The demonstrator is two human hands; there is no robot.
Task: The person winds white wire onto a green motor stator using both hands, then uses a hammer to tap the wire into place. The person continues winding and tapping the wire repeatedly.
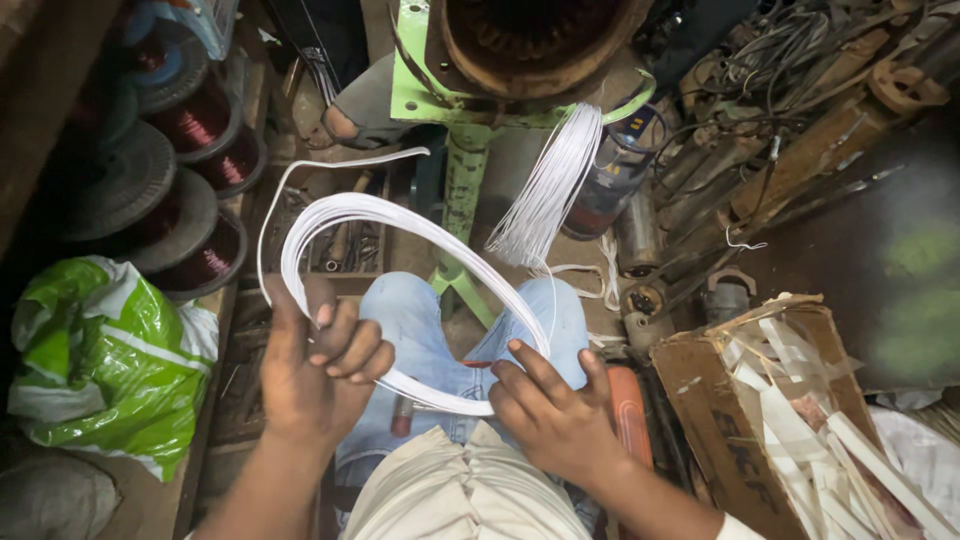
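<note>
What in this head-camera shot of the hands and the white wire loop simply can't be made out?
- Left hand palm: faces away; grip on white wire loop partly hidden.
- Round motor housing: top cut off by the frame edge.
- Cardboard box: far side cut off at the bottom-right corner.

You have two bare hands in view, left hand (315, 370) and right hand (555, 415). One looped bundle of white strips (400, 225), one hanging sheaf of white strips (550, 190), one green plastic bag (100, 360), one brown cardboard box (760, 400), about four spools of reddish copper wire (205, 262).
</note>
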